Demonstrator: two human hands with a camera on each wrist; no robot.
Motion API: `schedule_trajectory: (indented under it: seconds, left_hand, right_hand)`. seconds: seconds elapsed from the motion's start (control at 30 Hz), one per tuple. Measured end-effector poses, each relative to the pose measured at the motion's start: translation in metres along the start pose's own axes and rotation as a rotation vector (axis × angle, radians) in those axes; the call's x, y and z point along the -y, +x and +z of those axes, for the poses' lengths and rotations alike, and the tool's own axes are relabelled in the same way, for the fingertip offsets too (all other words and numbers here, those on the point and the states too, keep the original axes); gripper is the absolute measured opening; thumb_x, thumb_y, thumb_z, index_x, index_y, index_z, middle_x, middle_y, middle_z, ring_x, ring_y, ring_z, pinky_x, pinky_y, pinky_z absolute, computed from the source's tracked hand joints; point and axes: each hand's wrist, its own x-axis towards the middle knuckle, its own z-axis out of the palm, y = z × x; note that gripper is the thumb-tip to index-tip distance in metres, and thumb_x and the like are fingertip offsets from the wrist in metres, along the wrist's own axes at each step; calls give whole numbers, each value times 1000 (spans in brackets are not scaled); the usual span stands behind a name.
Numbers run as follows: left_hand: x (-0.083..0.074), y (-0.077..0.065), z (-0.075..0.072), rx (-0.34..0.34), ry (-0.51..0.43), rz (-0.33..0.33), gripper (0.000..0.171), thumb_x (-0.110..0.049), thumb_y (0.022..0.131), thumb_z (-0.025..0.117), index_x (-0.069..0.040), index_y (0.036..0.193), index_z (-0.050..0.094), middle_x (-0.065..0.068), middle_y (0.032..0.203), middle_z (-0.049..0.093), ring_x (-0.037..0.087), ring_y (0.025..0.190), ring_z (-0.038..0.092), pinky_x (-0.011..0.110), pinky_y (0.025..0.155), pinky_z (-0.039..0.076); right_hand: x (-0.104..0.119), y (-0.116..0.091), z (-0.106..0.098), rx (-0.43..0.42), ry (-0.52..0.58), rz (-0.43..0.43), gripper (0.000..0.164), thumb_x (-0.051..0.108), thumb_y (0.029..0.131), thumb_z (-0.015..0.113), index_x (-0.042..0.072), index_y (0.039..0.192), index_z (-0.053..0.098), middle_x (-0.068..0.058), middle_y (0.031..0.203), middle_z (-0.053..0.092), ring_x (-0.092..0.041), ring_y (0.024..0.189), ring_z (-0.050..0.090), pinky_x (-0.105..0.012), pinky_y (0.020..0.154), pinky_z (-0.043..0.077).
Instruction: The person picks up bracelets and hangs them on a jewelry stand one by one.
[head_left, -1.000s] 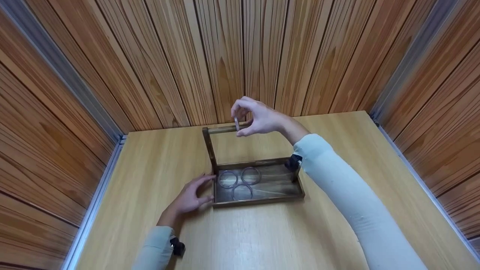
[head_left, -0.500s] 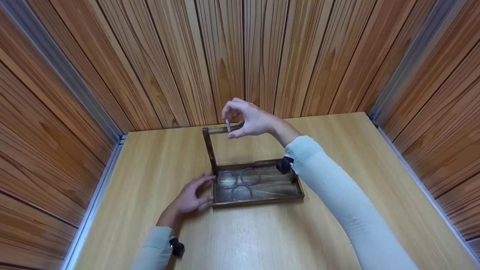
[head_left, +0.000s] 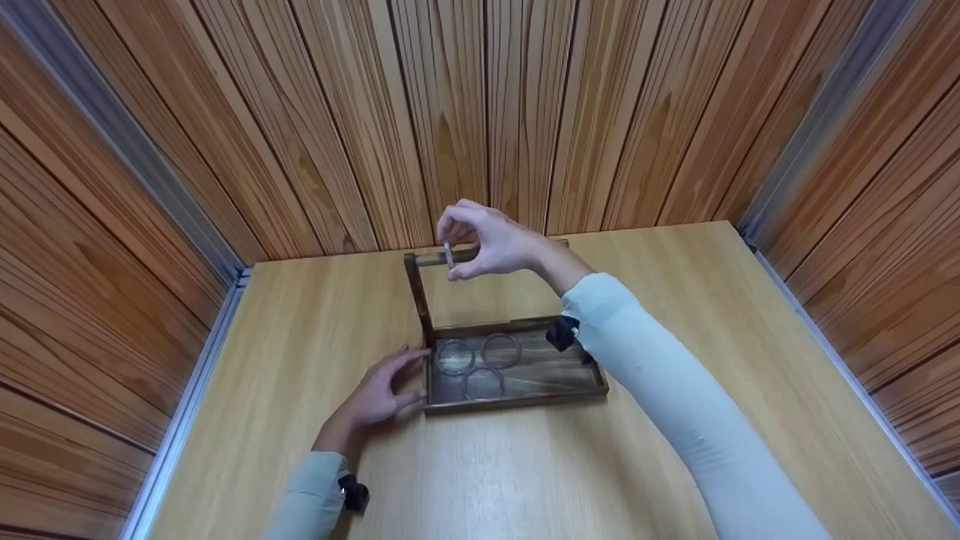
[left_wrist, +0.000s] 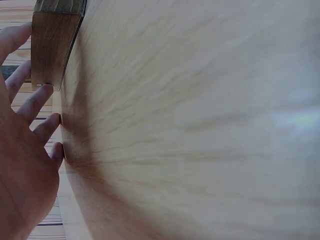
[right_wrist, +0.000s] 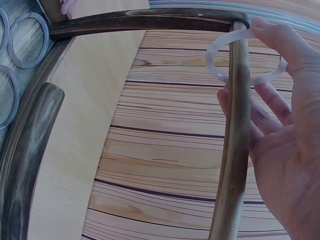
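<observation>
A dark wooden tray stand [head_left: 517,405] carries a horizontal rod [head_left: 427,259] above it. My right hand [head_left: 491,240] pinches a translucent bangle [head_left: 449,255] between thumb and fingers near the rod's left end. In the right wrist view, the bangle [right_wrist: 216,56] looks to be around the rod [right_wrist: 238,110], crossing in front at the top and passing behind it lower down. My left hand [head_left: 379,390] is spread at the tray's left end, its fingertips right at the edge. Three more bangles [head_left: 484,383] lie flat in the tray's left half.
The stand's left post [head_left: 420,300] rises from the tray's left end; its right post is mostly hidden by my right wrist. The stand sits on a light wooden table [head_left: 322,315]. Plank walls [head_left: 442,112] enclose the back and both sides.
My right hand has slid left along the rod, taking the bangle toward the left post. My left hand and the bangles in the tray stay where they were.
</observation>
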Motion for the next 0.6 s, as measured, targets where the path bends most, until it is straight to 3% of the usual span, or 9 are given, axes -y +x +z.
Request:
schedule_trajectory:
  seconds: [0.33,0.6]
  left_hand:
    - [-2,-1,-1,-2,3,-14,70,-29,101,82,-21,166,57,19,179,47,55,170,32,78,138,23]
    - [-1,-2,-1,1,-5,-30,70,-29,101,82,-22,166,57,18,179,46,55,171,30,79,137,21]
  right_hand:
    - [1,0,4,58,-29,69,54,14,92,93,6,136,62,-14,145,60,-39,142,68,-58,124,54]
    - [2,0,6,73,-90,92,54,19,93,94,10,135,62,-11,145,63,-34,143,67,-53,124,56]
